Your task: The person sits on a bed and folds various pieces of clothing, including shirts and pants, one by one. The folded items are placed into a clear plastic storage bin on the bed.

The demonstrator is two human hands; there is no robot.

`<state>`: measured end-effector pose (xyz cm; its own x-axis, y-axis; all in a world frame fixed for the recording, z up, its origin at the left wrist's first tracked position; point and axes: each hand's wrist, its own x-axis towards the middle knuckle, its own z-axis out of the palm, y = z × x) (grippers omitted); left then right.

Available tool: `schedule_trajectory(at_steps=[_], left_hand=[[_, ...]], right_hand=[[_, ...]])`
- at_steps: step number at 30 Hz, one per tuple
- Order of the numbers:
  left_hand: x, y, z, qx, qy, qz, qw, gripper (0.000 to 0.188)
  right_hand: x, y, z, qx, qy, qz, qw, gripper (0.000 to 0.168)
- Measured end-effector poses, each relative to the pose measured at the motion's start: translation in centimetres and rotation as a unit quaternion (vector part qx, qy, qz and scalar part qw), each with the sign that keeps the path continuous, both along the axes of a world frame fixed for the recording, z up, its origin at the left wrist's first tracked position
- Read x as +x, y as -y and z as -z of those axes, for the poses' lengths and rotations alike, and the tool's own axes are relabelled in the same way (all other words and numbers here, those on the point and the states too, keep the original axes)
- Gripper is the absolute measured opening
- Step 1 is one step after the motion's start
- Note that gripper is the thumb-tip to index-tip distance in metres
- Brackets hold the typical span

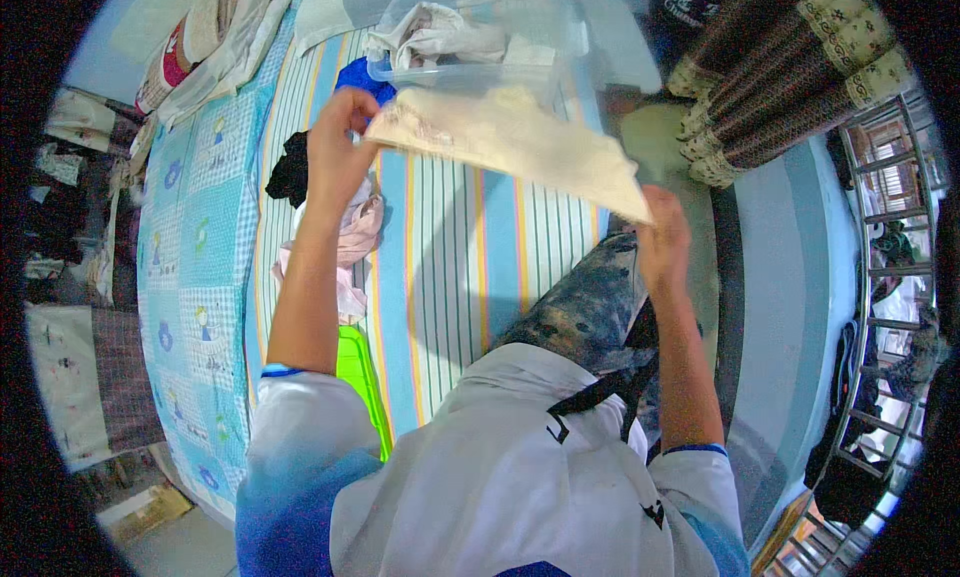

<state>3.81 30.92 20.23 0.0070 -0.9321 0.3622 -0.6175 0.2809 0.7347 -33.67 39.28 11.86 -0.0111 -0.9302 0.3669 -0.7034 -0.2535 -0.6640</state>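
Note:
A cream-coloured cloth (510,141) is stretched in the air between my two hands, its near edge slanting down to the right. My left hand (341,141) pinches its left corner, and my right hand (664,239) grips the right corner. The cloth is blurred, so its exact kind cannot be told. Below it lies a striped bed sheet (450,254). Beyond the cloth stands a clear plastic bin (480,72) with a whitish crumpled cloth (450,36) inside. A blue cloth (364,78) shows beside the bin, partly hidden by my left hand.
Black fabric (289,173) and pink fabric (360,232) lie left, partly behind my left forearm. A bright green plastic item (361,382) is near my left sleeve. A patterned blue cover (202,277) borders the sheet. Curtains (780,74) hang right, near a metal rack (889,277).

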Motion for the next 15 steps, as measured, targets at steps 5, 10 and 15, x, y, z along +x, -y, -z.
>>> schedule_trajectory(at_steps=[5,10,15], left_hand=[[1.9,-7.1,8.8,0.108,0.005,0.035,0.994,0.029],[5.7,-13.0,14.3,0.28,0.214,0.238,0.905,0.04],[3.8,-7.0,16.6,0.289,0.051,0.166,0.942,0.034]], right_hand=[[2.0,-3.5,4.2,0.166,-0.057,-0.131,0.976,0.026],[1.5,-4.4,4.9,0.142,-0.15,-0.26,0.943,0.031],[2.3,-1.9,4.1,0.307,-0.018,-0.14,0.941,0.028]])
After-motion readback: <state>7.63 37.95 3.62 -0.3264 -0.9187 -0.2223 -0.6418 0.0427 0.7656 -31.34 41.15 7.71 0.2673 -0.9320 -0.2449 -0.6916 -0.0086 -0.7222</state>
